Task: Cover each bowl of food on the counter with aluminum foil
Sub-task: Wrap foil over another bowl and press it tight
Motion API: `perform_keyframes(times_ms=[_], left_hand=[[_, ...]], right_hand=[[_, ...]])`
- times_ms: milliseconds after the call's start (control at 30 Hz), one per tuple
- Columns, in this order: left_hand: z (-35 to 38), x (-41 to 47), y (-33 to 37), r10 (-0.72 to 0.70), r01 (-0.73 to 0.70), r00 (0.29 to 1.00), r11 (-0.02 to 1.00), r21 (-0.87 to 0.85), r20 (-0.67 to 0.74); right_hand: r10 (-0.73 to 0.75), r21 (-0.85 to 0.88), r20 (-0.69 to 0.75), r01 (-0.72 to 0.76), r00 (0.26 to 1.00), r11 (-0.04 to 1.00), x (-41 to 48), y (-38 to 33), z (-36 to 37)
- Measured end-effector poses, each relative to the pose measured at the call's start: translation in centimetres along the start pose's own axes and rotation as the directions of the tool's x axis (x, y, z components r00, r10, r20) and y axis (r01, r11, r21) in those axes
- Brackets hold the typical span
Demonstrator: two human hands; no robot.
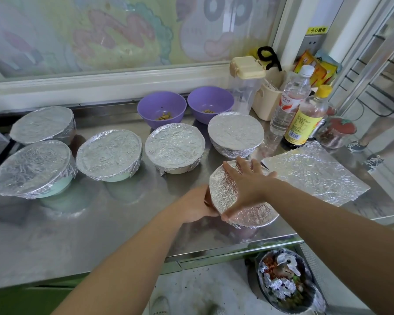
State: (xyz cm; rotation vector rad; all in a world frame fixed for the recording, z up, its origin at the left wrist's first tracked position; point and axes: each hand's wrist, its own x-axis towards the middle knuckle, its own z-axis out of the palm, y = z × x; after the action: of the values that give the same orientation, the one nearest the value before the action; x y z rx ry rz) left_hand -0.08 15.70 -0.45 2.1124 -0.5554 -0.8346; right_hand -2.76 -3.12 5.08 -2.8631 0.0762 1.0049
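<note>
while your right hand lay flat with fingers spread, pressing on the foil over the near bowl, your left hand cupped that bowl's left side, fingers curled about its rim. the bowl sat near the front edge of the steel counter and looked almost finished. five covered bowls stood in a loose row behind it and to the left. two purple bowls at the back, each holding a little food, were bare, so the task seemed roughly three quarters done. a spare foil sheet lay just right of your hand. bottles crowded the right rear corner beneath a cartoon-painted window. a bin with foil scraps stood on the floor below.
</note>
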Motion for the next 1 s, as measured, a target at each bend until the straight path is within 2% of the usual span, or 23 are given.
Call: perform_keyframes(times_ms=[67,133,167,200,267,333,367,533,633,767,833,900,1000], left_hand=[[-0.6,-0.1,0.2,-0.043,0.038,0.999,0.988,0.149,0.033],[-1.4,0.0,0.3,-0.106,0.115,0.993,0.949,0.293,-0.045],[-1.6,0.1,0.4,-0.113,0.153,0.981,0.95,0.272,-0.158],[-1.6,0.0,0.7,-0.117,0.171,0.952,0.97,0.174,-0.282],[-0.8,-0.1,1.9,-0.123,0.077,0.891,0.99,-0.122,-0.436],[0.8,0.1,3.1,-0.129,-0.02,0.911,0.935,-0.355,-0.392],[1.7,0.4,3.2,-0.124,-0.044,0.919,0.911,-0.409,-0.374],[4.1,2.0,3.4,-0.209,-0.105,0.872,0.803,-0.586,-0.442],[4.9,2.5,3.4,-0.298,-0.134,0.841,0.693,-0.708,-0.452],[5.1,3.1,2.8,-0.371,-0.15,0.848,0.516,-0.843,-0.378],[4.6,2.7,3.4,-0.41,-0.109,0.861,0.428,-0.897,-0.301],[3.7,2.5,3.8,-0.431,-0.013,0.877,0.418,-0.908,-0.211],[1.6,2.2,3.8,-0.423,0.104,0.896,0.494,-0.863,-0.134]], right_hand=[[-0.003,0.007,-0.003,0.003,1.0,1.0,0.0,0.0,0.0],[-0.005,0.019,-0.017,0.005,1.0,1.0,0.0,0.2,0.3],[-0.003,0.029,-0.031,0.004,1.0,1.0,0.0,0.3,0.5],[0.0,0.038,-0.049,0.002,0.999,0.999,0.0,0.5,0.8],[0.013,0.045,-0.095,-0.009,0.995,0.999,0.0,0.8,1.4],[0.028,0.046,-0.137,-0.022,0.99,0.999,-0.3,1.2,2.1],[0.034,0.049,-0.15,-0.027,0.988,0.998,-0.5,1.4,2.4],[0.05,0.025,-0.174,-0.047,0.983,0.999,-0.7,1.9,3.5],[0.048,0.05,-0.18,-0.039,0.983,0.998,-0.6,1.8,3.5],[0.05,0.058,-0.172,-0.041,0.984,0.997,-0.6,1.7,3.6],[0.054,0.053,-0.173,-0.045,0.983,0.998,-0.6,1.6,3.6],[0.066,0.074,-0.176,-0.054,0.982,0.996,-0.7,1.5,3.6],[0.126,0.149,-0.138,-0.105,0.982,0.983,-0.9,0.9,3.6]])
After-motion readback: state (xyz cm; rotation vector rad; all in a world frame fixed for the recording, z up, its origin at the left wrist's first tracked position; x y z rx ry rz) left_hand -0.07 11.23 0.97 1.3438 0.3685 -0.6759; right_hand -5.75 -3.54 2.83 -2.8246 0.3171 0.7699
